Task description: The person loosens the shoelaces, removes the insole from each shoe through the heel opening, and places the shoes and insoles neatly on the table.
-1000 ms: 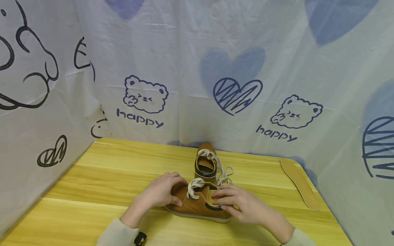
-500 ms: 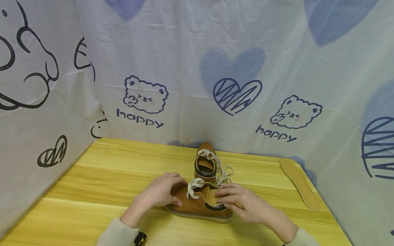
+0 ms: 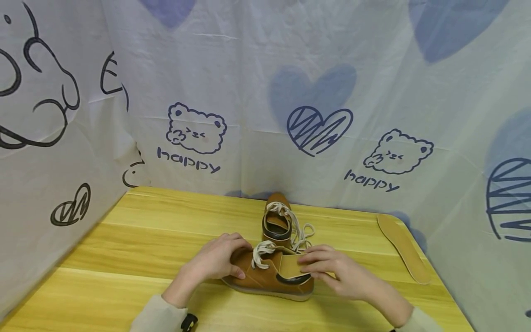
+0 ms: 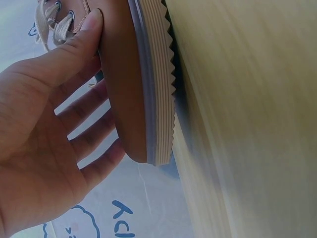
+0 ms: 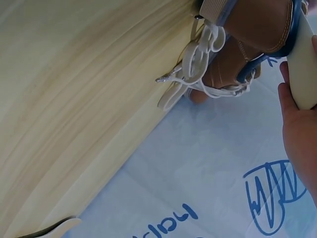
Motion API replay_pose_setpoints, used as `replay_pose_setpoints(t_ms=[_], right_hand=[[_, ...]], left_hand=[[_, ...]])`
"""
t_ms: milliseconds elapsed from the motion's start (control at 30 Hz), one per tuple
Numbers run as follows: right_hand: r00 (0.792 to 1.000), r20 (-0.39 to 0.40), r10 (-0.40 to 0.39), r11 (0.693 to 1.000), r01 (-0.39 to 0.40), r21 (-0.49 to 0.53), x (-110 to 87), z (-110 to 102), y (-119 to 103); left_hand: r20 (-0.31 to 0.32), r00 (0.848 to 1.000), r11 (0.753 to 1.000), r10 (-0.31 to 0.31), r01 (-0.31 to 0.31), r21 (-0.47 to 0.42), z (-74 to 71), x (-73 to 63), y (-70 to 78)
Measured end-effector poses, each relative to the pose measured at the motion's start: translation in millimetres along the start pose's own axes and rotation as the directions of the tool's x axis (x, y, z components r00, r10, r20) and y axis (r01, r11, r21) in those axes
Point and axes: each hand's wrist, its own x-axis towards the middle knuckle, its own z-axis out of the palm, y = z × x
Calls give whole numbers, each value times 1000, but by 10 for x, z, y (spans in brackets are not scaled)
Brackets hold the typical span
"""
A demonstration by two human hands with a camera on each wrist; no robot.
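Note:
A brown lace-up shoe [image 3: 267,282] lies sideways at the front of the wooden table, toe to the left, with white laces [image 3: 262,253] tied on top. My left hand [image 3: 215,258] grips its toe, thumb on the near side and fingers round the far side, as the left wrist view shows. A tan insole [image 3: 291,264] sticks up out of the shoe's opening. At the heel end, my right hand [image 3: 338,272] pinches this insole between thumb and fingers. In the right wrist view the insole [image 5: 301,74] rises past the dark heel collar; its front part is hidden inside the shoe.
Directly behind stands a matching brown shoe [image 3: 275,199], its loose white lace [image 3: 308,233] trailing to the right. Another tan insole [image 3: 402,249] lies by the table's right edge. A printed white cloth [image 3: 257,152] hangs behind the table [image 3: 124,263] and along its sides.
My right hand has moved slightly to the right, drawing the insole further out over the heel. The left hand stays on the toe, and the shoe has barely moved.

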Motion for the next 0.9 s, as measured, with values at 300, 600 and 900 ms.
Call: replay_pose_setpoints(t_ms=[300, 600, 900], right_hand=[[999, -33, -10, 999, 11, 34, -66, -75, 32], [998, -69, 12, 1000, -10, 28, -167, -178, 44], [996, -81, 47, 997, -42, 63, -285, -275, 44]], left_hand=[[5, 1000, 1000, 1, -1, 0, -9, 7, 10], [8, 1000, 1000, 3, -3, -7, -14, -1, -4], [-1, 1000, 1000, 5, -5, -4, -11, -3, -7]])
